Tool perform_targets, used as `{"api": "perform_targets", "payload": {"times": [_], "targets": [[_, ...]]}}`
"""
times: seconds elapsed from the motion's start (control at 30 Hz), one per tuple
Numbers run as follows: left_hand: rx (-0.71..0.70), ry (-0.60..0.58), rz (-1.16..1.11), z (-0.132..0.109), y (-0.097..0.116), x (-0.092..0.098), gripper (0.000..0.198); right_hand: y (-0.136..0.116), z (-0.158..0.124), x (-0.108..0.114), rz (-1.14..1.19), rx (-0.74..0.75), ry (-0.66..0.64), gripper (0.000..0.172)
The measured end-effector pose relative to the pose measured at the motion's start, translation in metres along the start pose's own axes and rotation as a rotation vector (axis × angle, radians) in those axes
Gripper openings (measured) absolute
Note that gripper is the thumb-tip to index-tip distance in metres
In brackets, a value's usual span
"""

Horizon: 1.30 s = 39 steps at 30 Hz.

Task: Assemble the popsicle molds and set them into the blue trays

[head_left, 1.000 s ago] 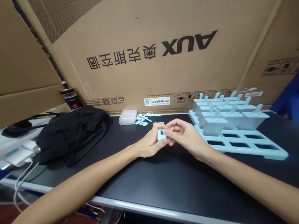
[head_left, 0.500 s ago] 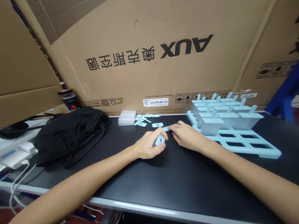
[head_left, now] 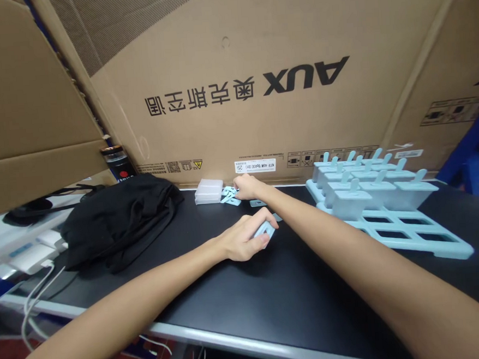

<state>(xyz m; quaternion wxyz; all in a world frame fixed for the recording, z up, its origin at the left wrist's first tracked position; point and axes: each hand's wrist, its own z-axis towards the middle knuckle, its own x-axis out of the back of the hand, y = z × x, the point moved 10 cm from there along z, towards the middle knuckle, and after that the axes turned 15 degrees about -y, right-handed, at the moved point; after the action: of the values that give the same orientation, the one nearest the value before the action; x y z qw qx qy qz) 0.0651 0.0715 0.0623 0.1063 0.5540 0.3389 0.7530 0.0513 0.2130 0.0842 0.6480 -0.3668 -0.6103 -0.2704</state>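
Observation:
My left hand rests on the black table, its fingers curled round a small light blue plastic lid piece. My right hand is stretched to the back of the table, its fingers closed on the pile of small light blue sticks; what it pinches is too small to make out. One loose blue piece lies just behind my right wrist. A light blue ice-pop mould tray stands at the right, its rear slots filled with several moulds with sticks.
A clear plastic box sits by the stick pile. A black bag lies on the left, with a dark can behind it and white chargers with cables at the far left. Big cardboard boxes wall off the back.
My hands have parted. The right hand has gone from the left hand across to the stick pile at the back. The left hand stays put with the blue piece.

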Motion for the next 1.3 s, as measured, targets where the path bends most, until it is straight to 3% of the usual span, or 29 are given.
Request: {"api": "perform_targets", "payload": {"times": [0.13,0.27,0.33,0.4,0.47,0.53,0.63,0.83,1.07,1.3], "targets": [[-0.011,0.041,-0.066,-0.003,-0.008,0.003,0.045,0.008,0.012,-0.014,0.016,-0.073,-0.13,0.03],[-0.045,0.092,-0.13,-0.004,-0.013,0.004,0.044,0.021,0.006,0.004,0.051,-0.093,-0.122,0.019],[-0.054,0.126,-0.145,-0.004,-0.016,0.005,0.044,0.024,-0.016,0.025,0.085,-0.079,-0.06,0.025],[-0.03,0.146,-0.156,-0.004,-0.02,0.006,0.046,0.026,-0.052,0.05,0.177,-0.046,0.036,0.042],[0.011,0.161,-0.164,-0.004,-0.024,0.007,0.053,0.026,-0.096,0.073,0.499,0.07,0.158,0.055],[0.042,0.167,-0.154,-0.004,-0.025,0.008,0.061,0.026,-0.135,0.084,0.689,0.116,0.237,0.053],[0.049,0.16,-0.133,-0.004,-0.024,0.008,0.069,0.023,-0.168,0.079,0.781,0.124,0.29,0.044],[0.007,0.259,-0.209,-0.003,-0.032,0.013,0.083,0.017,-0.169,0.046,0.704,0.108,0.291,0.033],[-0.006,0.315,-0.416,-0.001,-0.038,0.015,0.064,0.023,-0.176,0.047,0.778,0.104,0.323,0.034],[0.005,0.336,-0.346,-0.004,-0.027,0.016,0.055,0.0,-0.178,0.044,0.432,0.116,0.247,0.03]]}}
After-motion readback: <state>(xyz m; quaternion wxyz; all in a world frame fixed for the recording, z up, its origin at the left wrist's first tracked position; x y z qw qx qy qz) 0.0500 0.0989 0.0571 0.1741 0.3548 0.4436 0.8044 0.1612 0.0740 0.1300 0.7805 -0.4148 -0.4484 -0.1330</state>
